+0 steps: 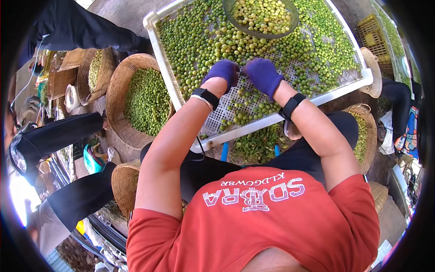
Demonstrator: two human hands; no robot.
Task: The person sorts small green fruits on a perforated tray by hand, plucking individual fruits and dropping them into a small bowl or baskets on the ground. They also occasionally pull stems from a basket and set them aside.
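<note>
My left hand (pixel 223 74), in a purple glove, is over the middle of a white perforated tray (pixel 215 119). Its fingers curl inward. Close beside it is my right hand (pixel 264 77), gloved the same way, its fingers also bent and partly hidden. Whatever either hand holds, if anything, is out of sight. Small round green fruits (pixel 190 50) lie spread around both hands, thickest at the far side. A mesh bowl (pixel 229 12) of paler yellowish fruits sits among them at the tray's far edge.
A wicker basket (pixel 118 102) of green fruits stands left of the tray. Another basket (pixel 372 136) is at my right knee. Yellow crates (pixel 374 38) are at the far right. Legs of other people (pixel 68 131) are on the left. Green leafy scraps (pixel 260 145) lie beneath the tray.
</note>
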